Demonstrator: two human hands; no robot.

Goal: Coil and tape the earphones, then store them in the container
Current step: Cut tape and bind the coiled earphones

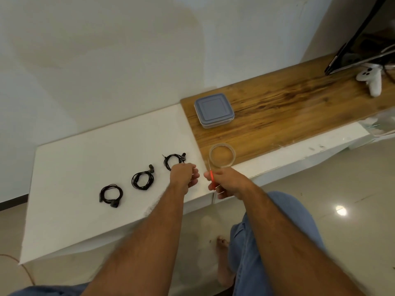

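Note:
Three coiled black earphones lie in a diagonal row on the white table [70, 167]: one at the near left [111, 195], one in the middle [142, 180] and one at the far right [174, 161]. My left hand [184, 178] hovers just in front of the far right coil with its fingers curled; I see nothing between them. My right hand [226, 184] grips red-handled scissors [211, 178], blades pointing up toward a clear tape roll [222, 155]. The container [213, 110], clear with a blue-grey lid on, sits on the wooden board [288, 112].
A white game controller [370, 79] and a dark tilted screen [354, 39] stand at the far right of the wooden board. A wall runs behind the table. My knees in blue cloth and a bare foot are over the tiled floor below.

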